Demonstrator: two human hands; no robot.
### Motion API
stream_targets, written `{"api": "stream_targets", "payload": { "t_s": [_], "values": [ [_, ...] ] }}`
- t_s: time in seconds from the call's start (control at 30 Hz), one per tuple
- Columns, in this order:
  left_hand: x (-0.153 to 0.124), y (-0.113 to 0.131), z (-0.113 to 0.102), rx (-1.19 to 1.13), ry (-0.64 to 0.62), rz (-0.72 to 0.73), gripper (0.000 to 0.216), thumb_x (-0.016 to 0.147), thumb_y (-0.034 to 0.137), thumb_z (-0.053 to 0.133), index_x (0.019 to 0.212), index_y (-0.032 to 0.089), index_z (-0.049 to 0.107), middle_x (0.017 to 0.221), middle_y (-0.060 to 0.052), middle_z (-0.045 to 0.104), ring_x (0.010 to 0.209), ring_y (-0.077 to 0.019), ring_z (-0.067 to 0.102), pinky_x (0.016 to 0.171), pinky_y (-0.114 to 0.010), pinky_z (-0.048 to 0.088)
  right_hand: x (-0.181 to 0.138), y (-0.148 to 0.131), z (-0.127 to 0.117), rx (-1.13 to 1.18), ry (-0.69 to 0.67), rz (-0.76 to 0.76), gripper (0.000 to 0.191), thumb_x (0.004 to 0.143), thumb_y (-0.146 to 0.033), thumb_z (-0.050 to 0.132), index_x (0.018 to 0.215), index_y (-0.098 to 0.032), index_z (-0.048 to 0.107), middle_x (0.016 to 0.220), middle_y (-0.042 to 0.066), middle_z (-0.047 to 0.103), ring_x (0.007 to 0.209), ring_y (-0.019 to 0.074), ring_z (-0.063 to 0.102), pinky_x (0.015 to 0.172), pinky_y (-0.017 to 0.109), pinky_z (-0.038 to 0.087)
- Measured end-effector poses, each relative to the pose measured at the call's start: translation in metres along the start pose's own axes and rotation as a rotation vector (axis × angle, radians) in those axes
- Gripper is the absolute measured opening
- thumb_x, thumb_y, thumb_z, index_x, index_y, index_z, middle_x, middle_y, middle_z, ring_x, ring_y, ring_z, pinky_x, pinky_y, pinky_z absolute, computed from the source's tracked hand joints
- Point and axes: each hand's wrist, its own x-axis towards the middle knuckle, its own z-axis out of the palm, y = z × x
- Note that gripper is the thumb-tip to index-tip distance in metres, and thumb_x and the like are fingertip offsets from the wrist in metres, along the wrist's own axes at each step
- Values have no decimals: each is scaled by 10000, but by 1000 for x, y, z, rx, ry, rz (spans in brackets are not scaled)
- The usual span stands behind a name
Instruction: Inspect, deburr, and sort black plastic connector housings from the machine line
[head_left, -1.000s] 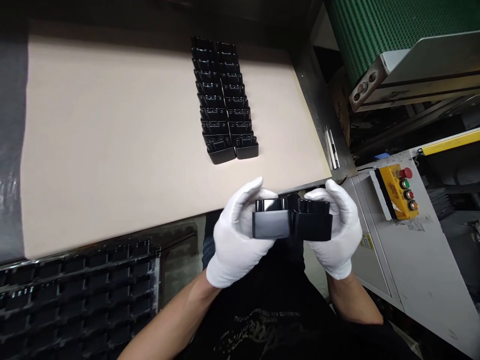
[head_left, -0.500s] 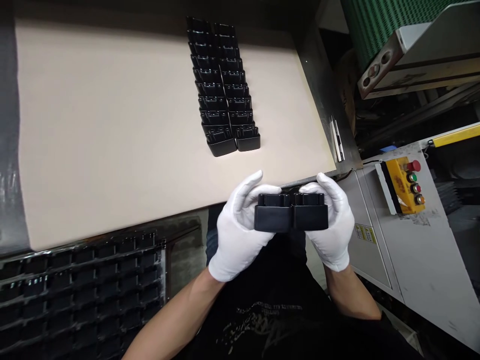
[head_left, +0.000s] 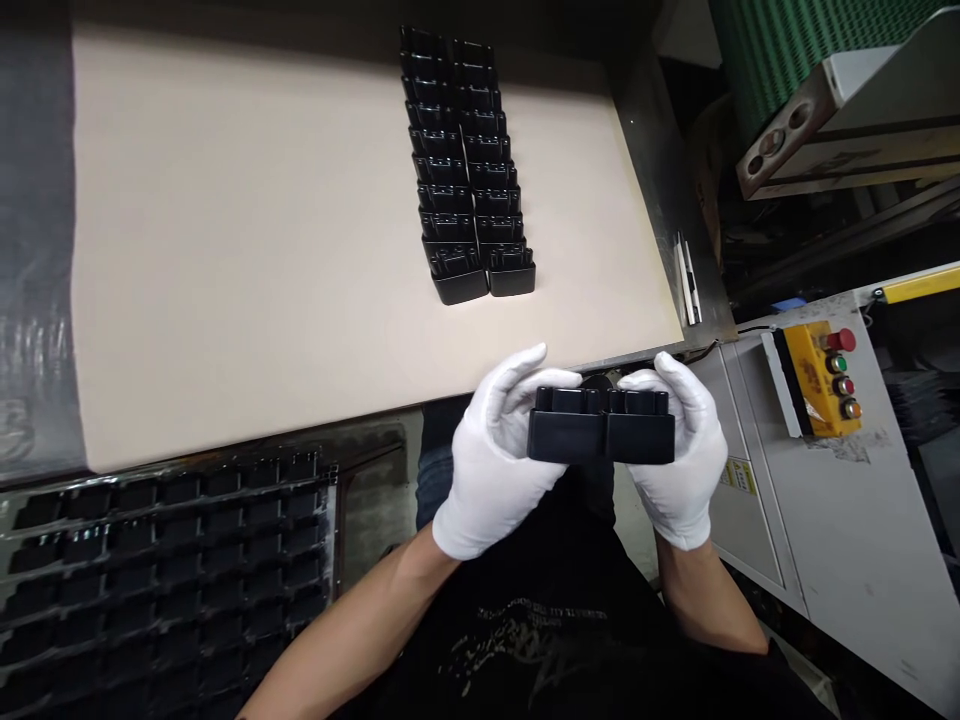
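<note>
Here, the white-gloved left hand (head_left: 496, 450) and right hand (head_left: 679, 450) hold two black plastic moulded parts (head_left: 601, 438), one each, fingers curled around the outer ends, inner ends butted together at a seam. The pair sits just past the near edge of a beige-topped bench (head_left: 225, 250). Farther out, more black parts (head_left: 471, 165) lie in a double row on the bench. Lower left, a black slotted tray (head_left: 172, 570); right, a yellow push-button box (head_left: 810, 380).
</note>
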Motion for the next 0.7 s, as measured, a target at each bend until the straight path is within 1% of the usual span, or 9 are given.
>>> {"api": "stream_targets", "payload": {
  "t_s": [0.07,0.13,0.23,0.3,0.4,0.47,0.53,0.63,0.7],
  "values": [
    [-1,0,1,-1,9,67,683,790,57,892,1391,212,606,1182,-94,787,1112,-238,797,945,-341,686,0,0,0,0,-2,-17,678,843,-226,912,1467,-283,652,1119,54,796,1029,244,791,917,448,708],
    [-2,-1,3,-4,29,149,630,783,-16,844,1317,230,617,1205,-80,780,1137,-234,792,974,-360,679,0,0,0,9,-2,-21,688,837,-208,914,1469,-282,653,1120,54,797,1029,240,791,919,441,708],
    [-5,-1,2,20,33,228,566,777,-76,802,1203,242,605,1243,-82,772,1180,-254,781,939,-362,683,-1,1,0,27,2,-3,699,825,-193,918,1469,-283,659,1127,53,797,1036,240,789,926,437,707],
    [-7,0,0,61,-8,244,513,791,-82,788,1144,240,600,1278,-105,766,1205,-274,772,907,-363,684,-2,3,0,42,15,13,704,819,-181,919,1467,-287,665,1133,49,796,1040,235,787,934,428,705],
    [-8,2,-3,113,-65,235,402,818,-65,774,1033,226,598,1312,-128,759,1220,-293,765,908,-388,680,-5,4,0,60,32,30,707,817,-170,915,1467,-299,669,1154,44,795,1055,226,782,955,417,698],
    [-9,2,-1,133,-38,200,386,818,-52,781,968,223,555,1301,-130,764,1199,-295,774,899,-389,681,-7,5,-1,53,34,40,712,816,-190,919,1471,-305,664,1159,47,793,1060,234,781,954,430,699],
    [-9,1,1,133,16,196,424,800,-42,802,938,227,505,1216,-106,785,1161,-294,792,856,-362,688,-8,6,-2,37,35,43,721,818,-207,919,1480,-314,655,1163,50,790,1063,245,779,947,452,701],
    [-7,0,6,90,59,237,456,785,-30,829,965,231,502,1082,-44,789,1119,-291,810,800,-324,696,-9,8,-4,53,37,23,720,828,-168,884,1489,-329,649,1172,41,786,1080,240,772,970,454,691],
    [-6,0,8,65,73,249,453,795,-8,844,1013,237,532,1099,-31,789,1105,-284,814,795,-334,709,-10,10,-5,71,39,23,718,835,-148,856,1497,-329,645,1176,36,783,1094,232,769,995,447,681]
  ]
}}
